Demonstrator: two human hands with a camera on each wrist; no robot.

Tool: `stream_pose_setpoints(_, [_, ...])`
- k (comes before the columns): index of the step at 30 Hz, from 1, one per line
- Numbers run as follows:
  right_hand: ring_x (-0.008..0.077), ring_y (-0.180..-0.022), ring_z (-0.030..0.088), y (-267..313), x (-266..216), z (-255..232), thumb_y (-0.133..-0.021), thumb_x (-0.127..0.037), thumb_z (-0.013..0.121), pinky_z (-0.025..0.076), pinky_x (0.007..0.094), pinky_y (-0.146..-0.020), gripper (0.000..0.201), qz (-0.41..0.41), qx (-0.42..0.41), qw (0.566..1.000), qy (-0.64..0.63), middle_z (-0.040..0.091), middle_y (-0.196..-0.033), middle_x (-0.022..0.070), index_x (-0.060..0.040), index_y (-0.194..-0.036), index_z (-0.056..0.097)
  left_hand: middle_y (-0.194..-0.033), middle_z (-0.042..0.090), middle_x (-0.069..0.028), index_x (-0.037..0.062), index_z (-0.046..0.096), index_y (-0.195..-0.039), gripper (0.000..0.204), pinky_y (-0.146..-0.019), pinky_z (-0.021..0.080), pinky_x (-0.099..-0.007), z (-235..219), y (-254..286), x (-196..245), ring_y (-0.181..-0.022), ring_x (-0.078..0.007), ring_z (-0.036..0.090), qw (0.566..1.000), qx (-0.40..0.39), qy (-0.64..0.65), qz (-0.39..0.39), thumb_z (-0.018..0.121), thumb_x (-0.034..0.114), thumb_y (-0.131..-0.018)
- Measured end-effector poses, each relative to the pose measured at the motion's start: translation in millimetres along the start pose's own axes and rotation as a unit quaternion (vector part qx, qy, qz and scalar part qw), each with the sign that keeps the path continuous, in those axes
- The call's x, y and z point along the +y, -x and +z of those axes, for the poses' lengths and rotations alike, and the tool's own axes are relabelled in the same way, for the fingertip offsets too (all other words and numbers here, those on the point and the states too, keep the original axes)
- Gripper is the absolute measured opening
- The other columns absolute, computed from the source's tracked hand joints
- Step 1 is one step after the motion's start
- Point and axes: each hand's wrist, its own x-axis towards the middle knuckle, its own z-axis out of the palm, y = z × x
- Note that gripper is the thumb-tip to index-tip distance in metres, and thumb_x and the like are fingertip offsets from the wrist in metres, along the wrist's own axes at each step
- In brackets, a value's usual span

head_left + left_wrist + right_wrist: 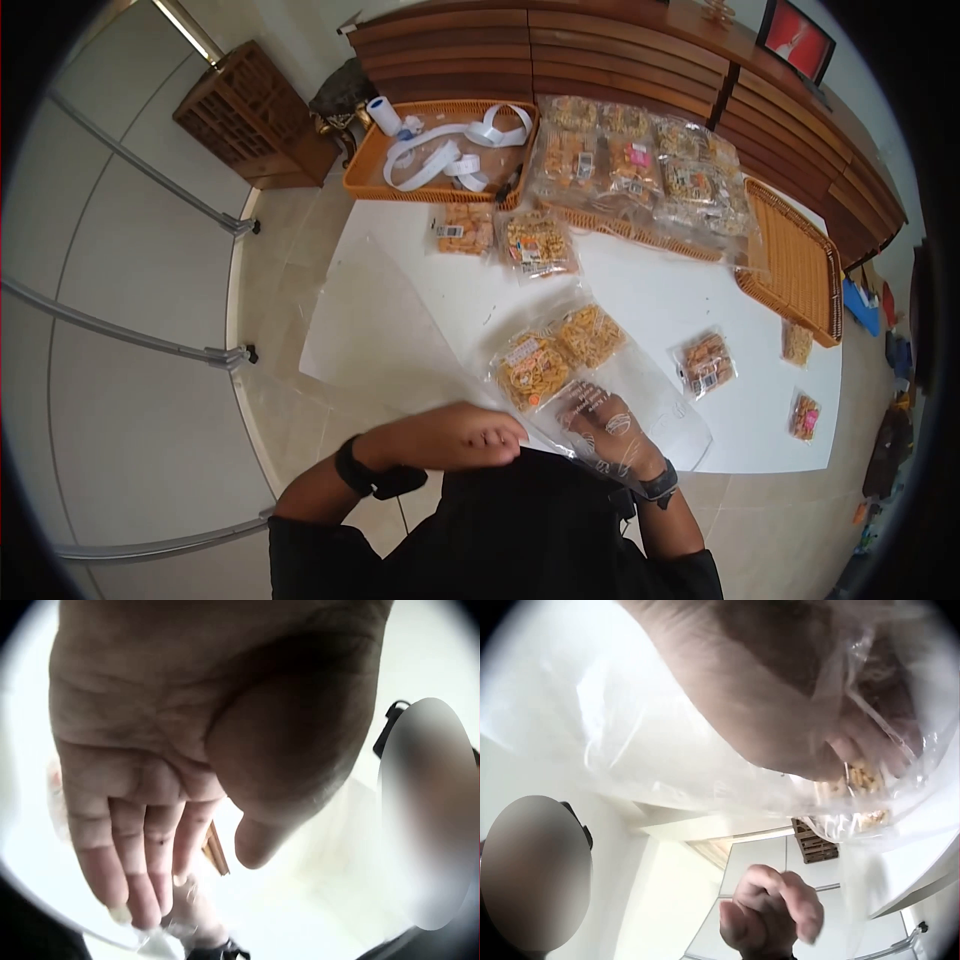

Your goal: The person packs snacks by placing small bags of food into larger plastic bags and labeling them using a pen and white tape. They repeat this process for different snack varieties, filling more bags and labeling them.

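Note:
A large clear plastic bag [665, 405] with white print lies over the front edge of the white table. Inside it sit two packets of noodle-like yellow snacks, a left packet [533, 372] with a label and a right packet [590, 335]. My right hand [612, 432] reaches into the bag, its fingertips at the near edge of the packets. Film glare covers those fingers, so I cannot tell whether they pinch a packet. My left hand [478, 438] is held left of the bag's mouth, holding nothing, fingers [154, 855] loosely extended in the left wrist view.
A wicker tray [360, 180] with white label rolls stands back left; beside it, plastic-covered snack packets [640, 170] fill another tray. A third wicker tray [795, 255] is at right. Loose packets lie around, including a square one [538, 243] and a brown one [707, 363].

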Motion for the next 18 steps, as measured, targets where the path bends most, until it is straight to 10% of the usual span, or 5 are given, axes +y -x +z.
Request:
stream_pose_setpoints(9, [0.0199, -0.097, 0.068, 79, 13, -38, -0.098, -0.008, 0.059, 0.054, 0.0316, -0.089, 0.019, 0.074, 0.047, 0.974, -0.209, 0.072, -0.101, 0.0124, 0.0039, -0.112, 0.064, -0.101, 0.065, -0.0075, 0.0064, 0.059, -0.114, 0.026, -0.086, 0.052, -0.0328, -124, -41, 10, -0.095, -0.0174, 0.064, 0.877, 0.386, 0.274, 0.082, 0.060, 0.028, -0.099])
stream_pose_setpoints(18, [0.0093, -0.067, 0.055, 140, 1, -97, -0.100, -0.014, 0.055, 0.046, 0.0247, -0.064, 0.012, 0.024, 0.418, 0.898, -0.137, 0.060, -0.081, 0.0036, -0.0040, -0.094, 0.058, -0.088, 0.069, -0.0126, 0.0040, 0.061, -0.110, 0.061, -0.061, 0.053, -0.0298, -115, -124, -23, -0.068, -0.0179, 0.067, 0.934, 0.274, 0.198, -0.112, 0.064, 0.061, -0.091])
